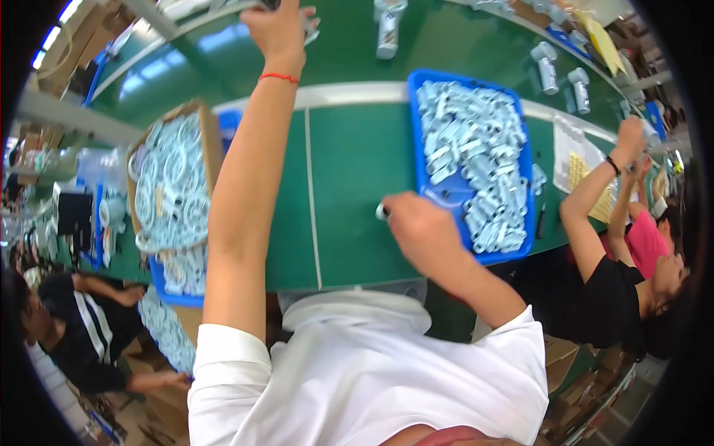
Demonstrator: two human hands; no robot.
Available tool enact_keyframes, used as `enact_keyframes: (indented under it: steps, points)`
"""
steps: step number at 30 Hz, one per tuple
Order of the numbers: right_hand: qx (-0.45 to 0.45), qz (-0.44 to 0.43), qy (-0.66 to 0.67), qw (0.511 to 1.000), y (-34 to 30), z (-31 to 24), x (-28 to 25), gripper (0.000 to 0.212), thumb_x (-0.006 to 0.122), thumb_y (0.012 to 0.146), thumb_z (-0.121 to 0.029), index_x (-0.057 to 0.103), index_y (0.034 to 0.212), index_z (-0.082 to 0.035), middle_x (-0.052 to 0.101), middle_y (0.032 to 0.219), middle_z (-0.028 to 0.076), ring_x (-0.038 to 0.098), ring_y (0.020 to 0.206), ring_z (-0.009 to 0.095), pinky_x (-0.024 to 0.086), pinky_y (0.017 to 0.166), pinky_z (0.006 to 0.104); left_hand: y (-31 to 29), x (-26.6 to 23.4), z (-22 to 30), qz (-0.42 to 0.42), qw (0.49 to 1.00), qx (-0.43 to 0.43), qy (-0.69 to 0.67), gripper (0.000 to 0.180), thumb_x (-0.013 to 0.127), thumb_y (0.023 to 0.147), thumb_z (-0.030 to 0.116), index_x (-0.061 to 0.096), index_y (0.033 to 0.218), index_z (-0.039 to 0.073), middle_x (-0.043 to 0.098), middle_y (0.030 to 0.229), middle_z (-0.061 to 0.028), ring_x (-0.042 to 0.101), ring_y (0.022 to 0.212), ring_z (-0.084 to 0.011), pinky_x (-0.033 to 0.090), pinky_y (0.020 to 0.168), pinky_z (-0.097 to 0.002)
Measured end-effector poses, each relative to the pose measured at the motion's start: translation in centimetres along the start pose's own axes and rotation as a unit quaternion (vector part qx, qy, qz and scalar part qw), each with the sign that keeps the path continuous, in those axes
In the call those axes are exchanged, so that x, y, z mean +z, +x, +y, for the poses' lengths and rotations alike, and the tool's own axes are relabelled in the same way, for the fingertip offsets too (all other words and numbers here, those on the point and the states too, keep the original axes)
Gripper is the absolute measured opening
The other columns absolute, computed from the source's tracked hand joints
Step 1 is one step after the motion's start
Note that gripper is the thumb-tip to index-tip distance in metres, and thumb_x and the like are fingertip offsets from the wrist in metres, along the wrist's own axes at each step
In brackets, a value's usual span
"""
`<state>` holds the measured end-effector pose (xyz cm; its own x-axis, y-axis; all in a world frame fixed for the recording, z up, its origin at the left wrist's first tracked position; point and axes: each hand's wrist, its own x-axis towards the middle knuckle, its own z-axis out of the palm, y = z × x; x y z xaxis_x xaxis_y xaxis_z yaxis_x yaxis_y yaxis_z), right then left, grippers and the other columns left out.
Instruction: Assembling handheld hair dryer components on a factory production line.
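Note:
My left hand [279, 31] is stretched far out over the green conveyor belt [338, 56], a red string round its wrist. Its fingers are curled round a part that shows only as dark and pale grey bits, cut off by the upper edge. My right hand [425, 229] is closed above the green worktop [357, 163], beside the near left side of a blue tray [416, 134]. A small whitish plastic piece [382, 212] pokes out from its fingertips. Many pale blue, short tube-like plastic parts [476, 123] fill the tray, with some blue bottom showing.
A pale blue handle-shaped unit [387, 33] lies on the belt, with others [547, 68] farther right. At left, a cardboard box [212, 137] holds pale blue rings. Co-workers sit on both sides; one's hand [631, 136] reaches toward the belt. Paper sheets [569, 145] lie right of the tray.

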<state>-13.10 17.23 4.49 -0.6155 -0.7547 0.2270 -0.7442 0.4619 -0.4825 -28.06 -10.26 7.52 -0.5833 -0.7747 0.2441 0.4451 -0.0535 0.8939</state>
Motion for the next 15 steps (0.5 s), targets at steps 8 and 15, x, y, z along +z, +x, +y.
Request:
enact_keyframes:
  steps: [8, 15]
  points:
    - [0.208, 0.013, 0.588, 0.781, -0.2, -1.6, 1.0, 0.030, 0.064, 0.076, 0.002, 0.058, 0.106, 0.003, 0.065, 0.091, 0.012, 0.064, 0.082, 0.017, 0.051, 0.068, 0.0239, -22.2, -12.0, 7.9, -0.142, 0.974, -0.167, -0.063, 0.060, 0.069, 0.077, 0.012, 0.030, 0.122, 0.005, 0.051, 0.100, -0.0079, 0.055, 0.090, -0.0173, 0.047, 0.078, -0.0313]
    - [0.235, -0.041, 0.557, 0.796, -1.6, -3.5, 2.9, 0.033, 0.065, 0.077, 0.000, 0.058, 0.109, 0.005, 0.065, 0.091, 0.012, 0.062, 0.077, 0.013, 0.050, 0.064, 0.0238, -28.0, -15.3, 4.1, -0.239, 0.950, -0.200, 0.037, 0.077, 0.070, 0.079, 0.023, 0.023, 0.135, -0.002, 0.045, 0.121, -0.0114, 0.049, 0.107, -0.0187, 0.042, 0.089, -0.0317]
